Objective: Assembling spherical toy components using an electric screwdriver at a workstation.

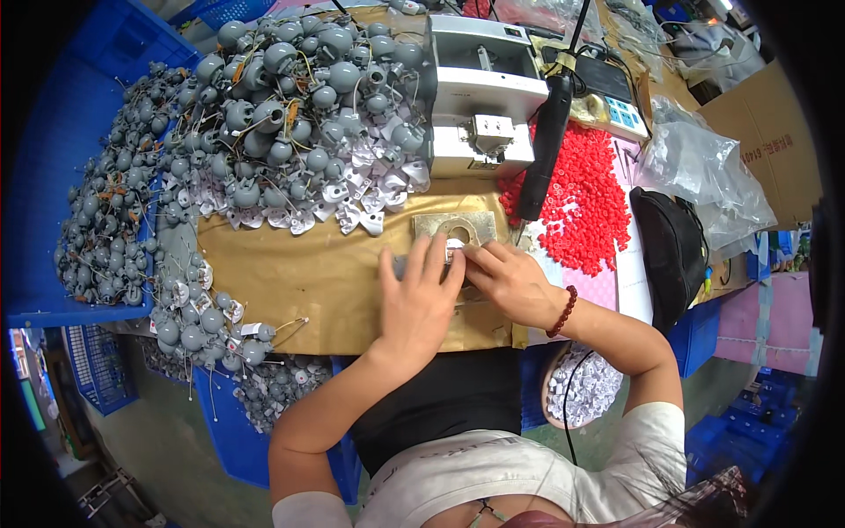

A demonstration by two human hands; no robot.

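Observation:
My left hand [419,295] rests over a small grey and white plastic part [454,251], its fingers stretched forward and closed down on it. A bit of grey shows beside the index finger. My right hand [513,280], with a red bead bracelet on the wrist, meets it from the right, thumb and fingertips pinched at the part's edge. Whatever those fingertips hold is hidden. Just beyond the fingers lies a flat metal plate [427,227] with a round hole, on the tan table cover [290,273]. A black electric screwdriver [547,145] hangs tip down right of the plate.
Grey round plastic housings with wires [282,114] are heaped at the left, with white plastic pieces [356,189] at their edge. A white machine [484,88] stands behind the plate. Small red parts [585,194] are piled right, beside a black pouch [671,260]. A tub of white parts [583,387] sits below.

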